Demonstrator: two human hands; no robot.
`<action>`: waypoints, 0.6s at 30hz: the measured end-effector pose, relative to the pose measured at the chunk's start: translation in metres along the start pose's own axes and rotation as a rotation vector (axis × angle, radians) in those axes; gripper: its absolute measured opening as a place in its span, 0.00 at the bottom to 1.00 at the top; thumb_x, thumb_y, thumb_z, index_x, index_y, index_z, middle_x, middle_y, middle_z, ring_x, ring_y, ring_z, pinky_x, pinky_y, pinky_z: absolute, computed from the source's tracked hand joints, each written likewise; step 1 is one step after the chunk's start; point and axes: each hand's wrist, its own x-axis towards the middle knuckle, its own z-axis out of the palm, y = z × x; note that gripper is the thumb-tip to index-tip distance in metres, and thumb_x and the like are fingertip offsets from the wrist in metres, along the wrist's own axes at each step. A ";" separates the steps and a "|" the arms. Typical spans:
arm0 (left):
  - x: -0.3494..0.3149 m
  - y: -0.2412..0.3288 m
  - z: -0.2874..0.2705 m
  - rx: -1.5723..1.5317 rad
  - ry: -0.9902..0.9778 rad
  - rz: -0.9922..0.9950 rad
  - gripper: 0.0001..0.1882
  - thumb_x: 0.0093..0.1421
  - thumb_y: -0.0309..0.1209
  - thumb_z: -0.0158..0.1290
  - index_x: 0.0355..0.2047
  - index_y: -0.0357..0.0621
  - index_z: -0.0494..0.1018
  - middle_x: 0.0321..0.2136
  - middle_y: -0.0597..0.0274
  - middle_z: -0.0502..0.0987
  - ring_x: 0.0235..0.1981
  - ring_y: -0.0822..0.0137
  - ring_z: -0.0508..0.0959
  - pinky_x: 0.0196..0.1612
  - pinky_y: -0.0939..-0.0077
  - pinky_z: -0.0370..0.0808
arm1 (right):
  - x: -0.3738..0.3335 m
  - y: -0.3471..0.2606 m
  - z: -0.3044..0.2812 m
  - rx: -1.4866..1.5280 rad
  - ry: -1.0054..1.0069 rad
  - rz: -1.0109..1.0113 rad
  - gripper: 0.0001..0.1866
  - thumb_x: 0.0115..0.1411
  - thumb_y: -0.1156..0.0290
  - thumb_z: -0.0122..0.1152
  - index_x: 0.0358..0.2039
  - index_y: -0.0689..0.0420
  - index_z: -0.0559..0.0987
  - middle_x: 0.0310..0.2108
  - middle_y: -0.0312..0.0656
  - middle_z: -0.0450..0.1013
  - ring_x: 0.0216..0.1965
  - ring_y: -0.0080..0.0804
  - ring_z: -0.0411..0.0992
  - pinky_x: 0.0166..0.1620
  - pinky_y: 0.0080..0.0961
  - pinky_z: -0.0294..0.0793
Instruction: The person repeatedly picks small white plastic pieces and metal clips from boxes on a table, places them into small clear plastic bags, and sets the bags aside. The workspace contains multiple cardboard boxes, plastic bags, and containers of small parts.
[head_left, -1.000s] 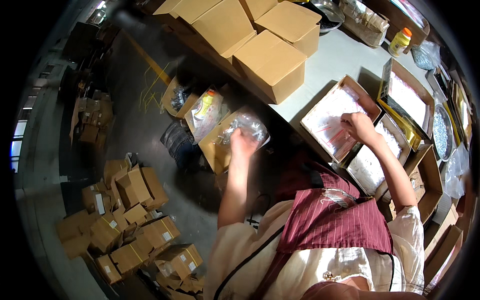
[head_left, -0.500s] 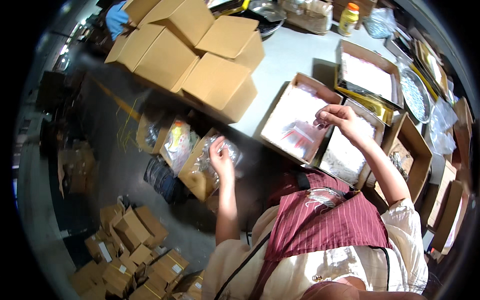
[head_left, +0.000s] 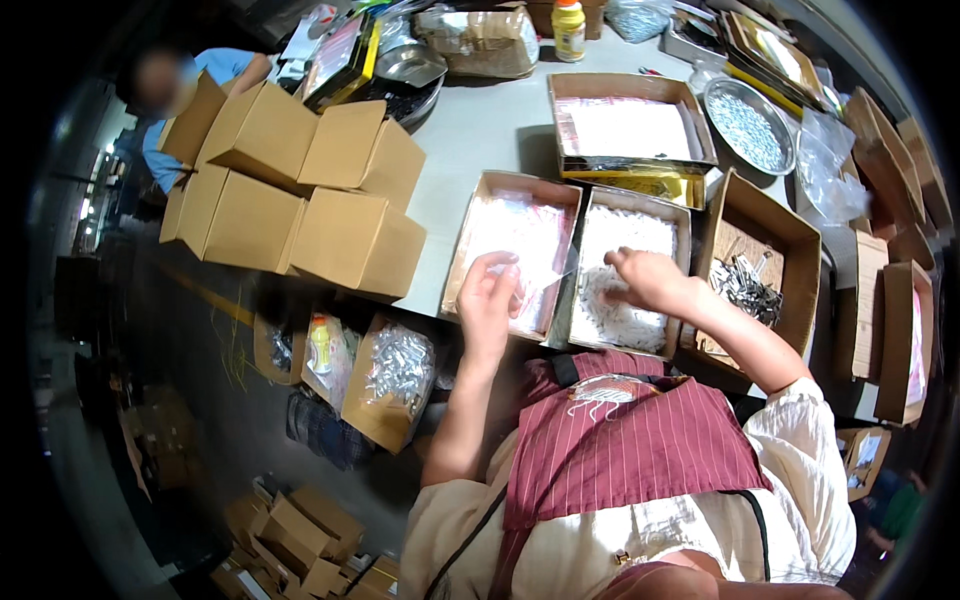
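My left hand [head_left: 488, 303] is over the near-left rim of a cardboard box of clear plastic bags [head_left: 515, 225]. Its fingers are curled, and a thin see-through bag [head_left: 562, 280] seems to stretch from them toward the right. My right hand [head_left: 652, 283] hangs over the neighbouring box of small white pieces [head_left: 625, 232]. Its thumb and forefinger are apart, pointing down at the pieces, with nothing visible between them. Right of it stands a deeper box holding loose metal parts [head_left: 745, 290].
Folded-open cartons [head_left: 290, 190] crowd the table's left, near a person in blue [head_left: 228, 68]. Behind the boxes are a bag-filled box [head_left: 630, 125], a metal bowl of bluish pieces [head_left: 748, 127] and a yellow bottle [head_left: 569, 32]. Below left, a box holds bagged metal parts [head_left: 397, 365].
My view has turned toward the right. My left hand has moved from the lower box of bagged parts to the bag box; my right hand has gone from the bags to the white pieces.
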 end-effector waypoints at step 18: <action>-0.007 0.018 0.048 0.639 -0.031 0.347 0.05 0.63 0.23 0.60 0.37 0.33 0.79 0.27 0.61 0.80 0.28 0.75 0.77 0.32 0.77 0.75 | -0.030 0.045 -0.033 1.151 -0.120 0.175 0.14 0.67 0.71 0.66 0.50 0.61 0.77 0.34 0.35 0.78 0.36 0.21 0.75 0.41 0.26 0.78</action>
